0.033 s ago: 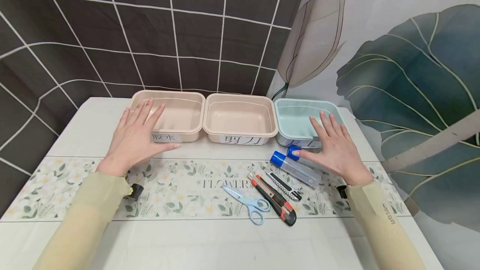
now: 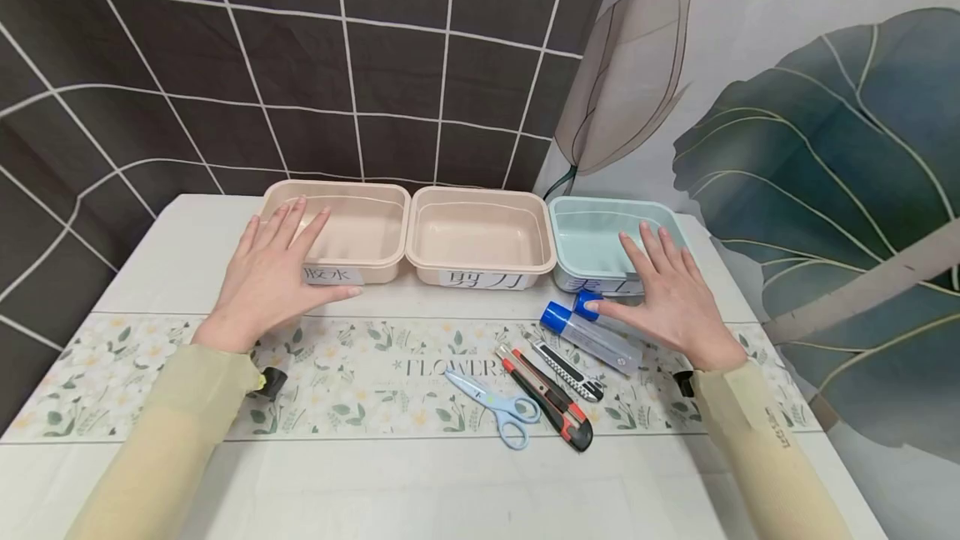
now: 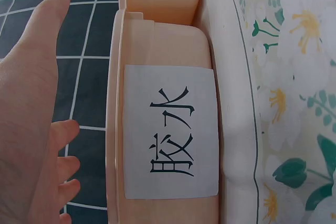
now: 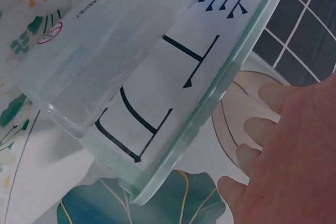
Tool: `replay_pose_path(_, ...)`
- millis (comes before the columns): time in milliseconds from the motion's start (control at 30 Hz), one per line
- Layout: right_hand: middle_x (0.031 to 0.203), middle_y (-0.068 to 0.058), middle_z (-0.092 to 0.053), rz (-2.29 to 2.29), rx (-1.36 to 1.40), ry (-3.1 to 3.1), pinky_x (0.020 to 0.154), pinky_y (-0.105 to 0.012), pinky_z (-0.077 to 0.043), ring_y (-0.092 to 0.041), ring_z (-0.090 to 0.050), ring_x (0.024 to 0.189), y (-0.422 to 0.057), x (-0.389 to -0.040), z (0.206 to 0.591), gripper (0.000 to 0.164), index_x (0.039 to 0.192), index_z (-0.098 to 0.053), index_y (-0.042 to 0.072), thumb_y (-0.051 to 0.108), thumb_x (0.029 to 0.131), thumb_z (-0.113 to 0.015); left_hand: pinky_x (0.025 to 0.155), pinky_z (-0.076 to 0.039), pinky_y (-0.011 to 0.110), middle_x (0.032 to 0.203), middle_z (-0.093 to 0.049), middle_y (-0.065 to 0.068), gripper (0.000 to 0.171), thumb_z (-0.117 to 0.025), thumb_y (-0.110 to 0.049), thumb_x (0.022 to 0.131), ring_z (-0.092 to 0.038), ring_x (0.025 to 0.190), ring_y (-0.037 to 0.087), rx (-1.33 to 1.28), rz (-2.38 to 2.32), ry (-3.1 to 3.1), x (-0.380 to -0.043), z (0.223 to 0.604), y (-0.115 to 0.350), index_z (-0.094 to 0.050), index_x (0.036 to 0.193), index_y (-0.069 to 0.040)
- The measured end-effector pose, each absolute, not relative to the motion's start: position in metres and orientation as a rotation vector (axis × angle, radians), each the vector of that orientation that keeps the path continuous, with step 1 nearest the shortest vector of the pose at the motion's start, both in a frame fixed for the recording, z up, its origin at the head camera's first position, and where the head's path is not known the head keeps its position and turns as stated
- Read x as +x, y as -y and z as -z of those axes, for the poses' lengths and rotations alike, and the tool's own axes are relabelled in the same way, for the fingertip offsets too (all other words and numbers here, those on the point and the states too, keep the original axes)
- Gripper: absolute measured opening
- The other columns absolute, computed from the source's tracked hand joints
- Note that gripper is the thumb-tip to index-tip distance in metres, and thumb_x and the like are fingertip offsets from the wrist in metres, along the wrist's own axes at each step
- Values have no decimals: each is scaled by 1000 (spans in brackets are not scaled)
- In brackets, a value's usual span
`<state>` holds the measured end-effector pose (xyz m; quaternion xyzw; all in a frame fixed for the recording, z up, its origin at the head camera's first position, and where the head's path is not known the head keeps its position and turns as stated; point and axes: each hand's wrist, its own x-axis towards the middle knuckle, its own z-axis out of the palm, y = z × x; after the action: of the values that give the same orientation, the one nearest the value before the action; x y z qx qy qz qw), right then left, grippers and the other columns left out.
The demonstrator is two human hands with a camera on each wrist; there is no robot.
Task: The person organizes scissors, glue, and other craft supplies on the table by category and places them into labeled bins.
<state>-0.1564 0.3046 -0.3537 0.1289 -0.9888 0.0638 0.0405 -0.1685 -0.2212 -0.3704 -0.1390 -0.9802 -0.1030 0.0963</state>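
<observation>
My left hand (image 2: 266, 277), fingers straight and spread, is held over the front left corner of a peach box (image 2: 360, 227) with a white label. It holds nothing. On the right, my right hand (image 2: 671, 302) is spread the same way over a pale blue box (image 2: 588, 232), also holding nothing. Below its thumb lie two clear glue bottles with blue caps, the nearer bottle (image 2: 600, 344) in plain sight, the farther cap (image 2: 587, 305) partly hidden. Nearby lie a black-and-white utility knife (image 2: 566, 369), a red-and-black utility knife (image 2: 547, 400) and light blue scissors (image 2: 491, 401).
A second peach box (image 2: 483, 232) stands between the other two, all in a row at the table's back. Each box has a label with Chinese characters in front. A flowered strip (image 2: 337, 390) crosses the white table (image 2: 360, 490). A dark checked curtain (image 2: 300, 65) hangs behind.
</observation>
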Motion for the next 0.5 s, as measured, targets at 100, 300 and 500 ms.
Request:
replay_pose_path(100, 169, -17, -2, -206, 392, 3026, 121, -63, -3, -35, 6, 154, -306, -155, 354, 115, 165, -15, 13, 76, 82, -64, 123, 7, 50, 169, -11, 17, 118, -60, -84, 77, -11, 153, 38, -414, 309, 2907, -168, 370, 221, -24, 163, -11)
replay_pose_path(300, 169, -16, -2, -240, 398, 3000, 121, -63, -3, -37, 3, 154, -308, -154, 352, 114, 165, -17, 13, 74, 82, -66, 123, 4, 52, 168, -13, 18, 117, -61, -83, 78, -12, 153, 38, -408, 314, 2907, -167, 368, 221, -26, 162, -10)
replay_pose_path(500, 170, -14, -2, -250, 398, 2990, 121, -62, -3, -37, 0, 154, -308, -153, 349, 113, 164, -17, 13, 73, 82, -67, 123, 5, 53, 168, -12, 19, 118, -61, -84, 78, -12, 152, 40, -403, 302, 2922, -167, 366, 221, -25, 162, -9)
